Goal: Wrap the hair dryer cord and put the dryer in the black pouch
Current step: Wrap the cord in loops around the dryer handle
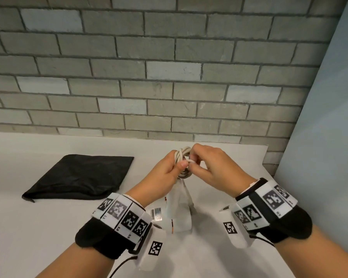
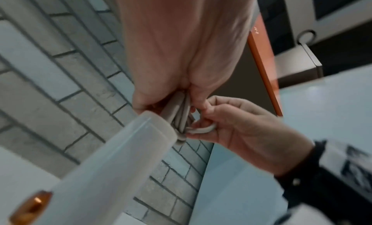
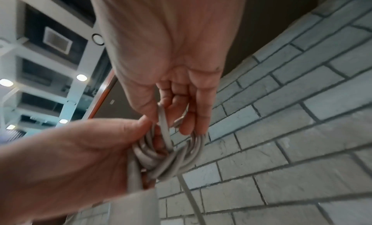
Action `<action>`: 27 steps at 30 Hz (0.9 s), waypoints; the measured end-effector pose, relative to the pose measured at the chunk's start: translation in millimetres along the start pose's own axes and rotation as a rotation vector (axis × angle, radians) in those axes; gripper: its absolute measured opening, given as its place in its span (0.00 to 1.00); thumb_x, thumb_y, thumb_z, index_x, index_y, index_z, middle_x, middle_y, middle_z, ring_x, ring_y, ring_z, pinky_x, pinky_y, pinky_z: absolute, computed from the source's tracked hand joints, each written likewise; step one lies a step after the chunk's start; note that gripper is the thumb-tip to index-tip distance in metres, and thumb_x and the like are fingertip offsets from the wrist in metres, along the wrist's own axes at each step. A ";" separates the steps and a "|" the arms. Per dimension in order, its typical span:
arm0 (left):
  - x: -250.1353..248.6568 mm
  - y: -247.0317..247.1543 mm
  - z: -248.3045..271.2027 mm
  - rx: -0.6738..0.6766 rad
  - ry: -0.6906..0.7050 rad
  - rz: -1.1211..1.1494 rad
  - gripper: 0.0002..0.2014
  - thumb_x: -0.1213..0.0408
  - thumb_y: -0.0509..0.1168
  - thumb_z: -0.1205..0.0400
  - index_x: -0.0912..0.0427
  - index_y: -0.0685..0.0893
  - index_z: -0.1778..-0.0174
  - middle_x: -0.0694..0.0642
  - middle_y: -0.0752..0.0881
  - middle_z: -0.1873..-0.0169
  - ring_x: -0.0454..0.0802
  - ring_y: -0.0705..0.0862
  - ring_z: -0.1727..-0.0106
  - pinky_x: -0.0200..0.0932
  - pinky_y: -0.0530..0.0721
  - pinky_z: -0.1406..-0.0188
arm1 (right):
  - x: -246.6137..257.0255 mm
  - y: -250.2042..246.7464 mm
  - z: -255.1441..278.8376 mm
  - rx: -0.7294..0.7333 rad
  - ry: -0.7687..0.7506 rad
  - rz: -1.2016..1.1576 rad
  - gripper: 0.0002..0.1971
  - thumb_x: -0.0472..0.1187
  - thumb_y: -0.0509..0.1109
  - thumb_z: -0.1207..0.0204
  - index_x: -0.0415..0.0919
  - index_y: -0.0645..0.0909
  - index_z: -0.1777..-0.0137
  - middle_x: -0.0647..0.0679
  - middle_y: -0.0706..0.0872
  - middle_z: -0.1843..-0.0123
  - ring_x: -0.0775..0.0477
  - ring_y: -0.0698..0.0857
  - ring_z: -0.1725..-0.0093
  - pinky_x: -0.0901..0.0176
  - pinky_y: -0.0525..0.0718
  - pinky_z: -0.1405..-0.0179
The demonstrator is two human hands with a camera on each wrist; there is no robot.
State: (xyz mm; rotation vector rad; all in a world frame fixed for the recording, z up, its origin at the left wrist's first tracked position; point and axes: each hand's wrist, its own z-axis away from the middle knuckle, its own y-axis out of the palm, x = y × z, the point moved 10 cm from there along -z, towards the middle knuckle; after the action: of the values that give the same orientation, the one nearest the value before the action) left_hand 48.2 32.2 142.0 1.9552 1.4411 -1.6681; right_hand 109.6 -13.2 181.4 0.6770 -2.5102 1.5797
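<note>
Left hand (image 1: 167, 169) grips the coiled white cord (image 1: 182, 155) bundle, thumb pressed on top. Right hand (image 1: 213, 167) pinches one loop of cord just beside that thumb. Both raised above the counter (image 1: 38, 227). White hair dryer (image 1: 179, 209) hangs below the bundle, between the wrists. Black pouch (image 1: 78, 177) lies flat on counter, left — apart from hands.

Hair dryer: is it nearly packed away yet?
Partly. The cord is mostly coiled in a bundle. The left hand grips it while the right hand pinches one loop. The dryer must still go into the black pouch, lying flat on the table.
</note>
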 end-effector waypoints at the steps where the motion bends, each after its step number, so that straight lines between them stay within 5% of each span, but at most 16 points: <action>1: 0.6 0.7 -0.9 0.000 0.017 -0.063 0.06 0.62 0.54 0.15 0.57 0.72 0.46 0.46 0.77 0.60 0.36 0.76 0.61 0.30 0.74 0.62 | -4.2 -1.9 0.2 0.010 0.024 -0.057 0.07 0.40 0.64 0.23 0.42 0.71 0.61 0.50 0.80 0.64 0.53 0.75 0.66 0.67 0.69 0.69; 5: -4.9 3.8 -3.7 -0.019 0.107 -0.273 0.03 0.62 0.53 0.15 0.56 0.70 0.51 0.51 0.75 0.57 0.48 0.74 0.53 0.37 0.71 0.57 | -11.7 -3.4 0.5 0.009 0.117 -0.438 0.09 0.30 0.63 0.25 0.46 0.71 0.58 0.50 0.74 0.71 0.55 0.72 0.71 0.70 0.72 0.69; 9: -8.2 3.0 -3.6 -0.064 0.138 -0.332 0.07 0.63 0.54 0.15 0.62 0.72 0.46 0.54 0.75 0.54 0.47 0.73 0.54 0.28 0.71 0.60 | -21.2 -6.7 6.2 -0.002 0.241 -0.778 0.14 0.24 0.63 0.26 0.39 0.72 0.44 0.43 0.71 0.71 0.49 0.75 0.72 0.65 0.79 0.70; 11: -5.5 -1.8 -4.1 -0.096 0.121 -0.358 0.09 0.61 0.54 0.15 0.62 0.72 0.44 0.52 0.75 0.53 0.45 0.73 0.53 0.26 0.69 0.62 | -22.1 -18.8 6.3 -0.019 0.225 -0.592 0.18 0.27 0.66 0.26 0.39 0.72 0.37 0.46 0.74 0.69 0.56 0.75 0.73 0.67 0.76 0.70; 14: -4.7 -4.8 -6.1 -0.131 0.121 -0.394 0.10 0.62 0.53 0.15 0.63 0.72 0.43 0.52 0.74 0.52 0.46 0.73 0.51 0.32 0.64 0.62 | -8.8 -40.8 0.7 -0.057 0.132 0.032 0.21 0.36 0.69 0.26 0.43 0.74 0.33 0.49 0.82 0.58 0.59 0.77 0.63 0.67 0.73 0.59; 16: -5.7 -3.7 -6.7 -0.144 0.130 -0.405 0.09 0.63 0.54 0.15 0.63 0.73 0.44 0.52 0.74 0.52 0.47 0.72 0.51 0.32 0.64 0.62 | 1.7 -46.8 -0.1 -0.064 0.127 0.318 0.13 0.42 0.68 0.24 0.43 0.80 0.41 0.49 0.83 0.50 0.50 0.79 0.53 0.63 0.71 0.57; 18: -5.6 -4.1 -6.6 -0.151 0.137 -0.413 0.07 0.62 0.54 0.15 0.61 0.72 0.46 0.51 0.73 0.53 0.46 0.71 0.52 0.30 0.68 0.62 | 5.4 -48.8 1.9 -0.108 0.120 0.390 0.09 0.48 0.67 0.25 0.42 0.82 0.55 0.49 0.82 0.58 0.46 0.79 0.58 0.60 0.67 0.66; 22: -6.1 -9.4 -6.6 -0.177 0.152 -0.430 0.02 0.63 0.54 0.15 0.55 0.67 0.53 0.50 0.70 0.56 0.45 0.70 0.57 0.21 0.68 0.61 | -6.7 -55.0 7.6 -0.178 0.199 -0.113 0.11 0.46 0.69 0.25 0.41 0.75 0.64 0.47 0.79 0.74 0.51 0.75 0.73 0.58 0.72 0.70; 25: -7.8 -10.8 -7.2 -0.213 0.140 -0.411 0.05 0.66 0.53 0.15 0.58 0.66 0.57 0.45 0.65 0.62 0.42 0.69 0.63 0.20 0.69 0.63 | 7.4 -36.7 5.2 0.022 0.201 -0.712 0.03 0.35 0.64 0.22 0.36 0.77 0.56 0.48 0.79 0.72 0.53 0.78 0.76 0.62 0.79 0.69; 27: -9.1 -11.4 -6.7 -0.241 0.150 -0.410 0.06 0.68 0.53 0.16 0.58 0.66 0.59 0.46 0.64 0.63 0.45 0.68 0.62 0.27 0.68 0.63 | 13.5 -34.6 3.9 0.044 0.173 -0.870 0.07 0.31 0.61 0.22 0.30 0.79 0.49 0.48 0.78 0.70 0.57 0.75 0.78 0.68 0.76 0.74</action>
State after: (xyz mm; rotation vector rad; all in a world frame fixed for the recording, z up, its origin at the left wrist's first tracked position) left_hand 44.9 37.7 156.7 1.7690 2.1066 -1.4208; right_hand 112.5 -33.5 212.7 1.3229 -1.6641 1.2669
